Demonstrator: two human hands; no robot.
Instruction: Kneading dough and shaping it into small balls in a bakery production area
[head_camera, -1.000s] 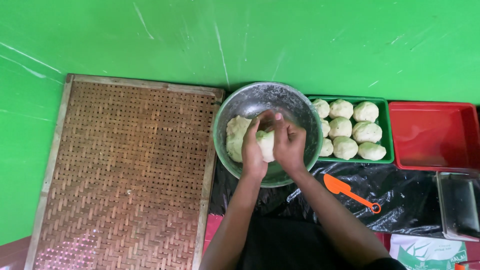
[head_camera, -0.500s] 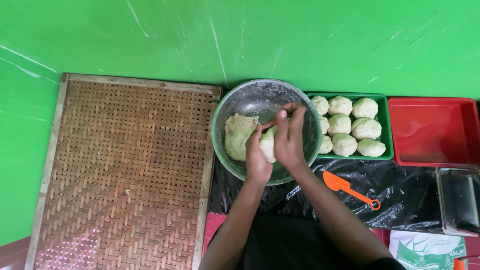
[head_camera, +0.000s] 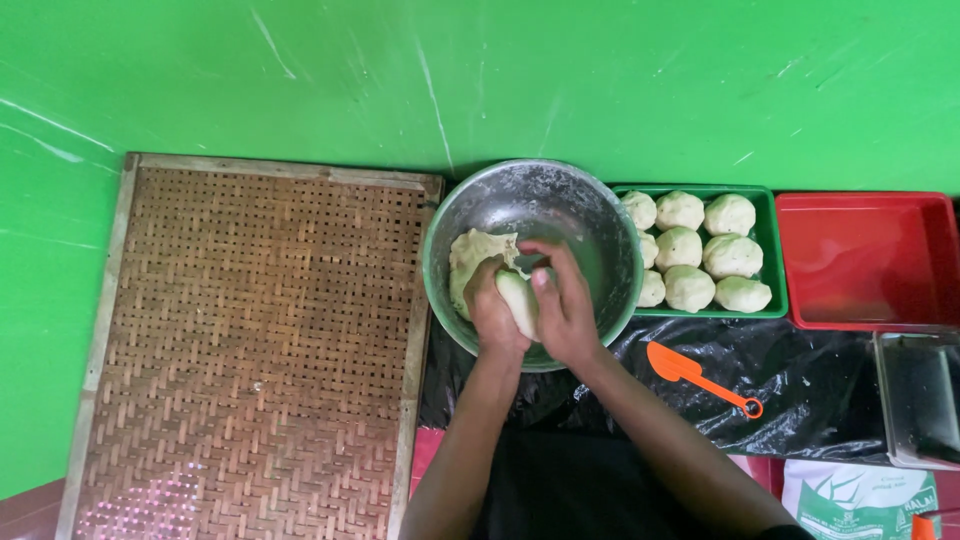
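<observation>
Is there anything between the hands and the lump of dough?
No. The left hand and the right hand are pressed right against the lump of dough, cupping it over the metal bowl. Nothing comes between them.

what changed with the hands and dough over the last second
Little changed. Both hands stayed over the round metal bowl, the left hand and right hand still cupping the pale dough piece and turning it slightly; the right hand's fingers lowered from their raised pose half a second ago. The dough mass in the bowl, green tray of dough balls, orange spatula and woven mat stayed put.
</observation>
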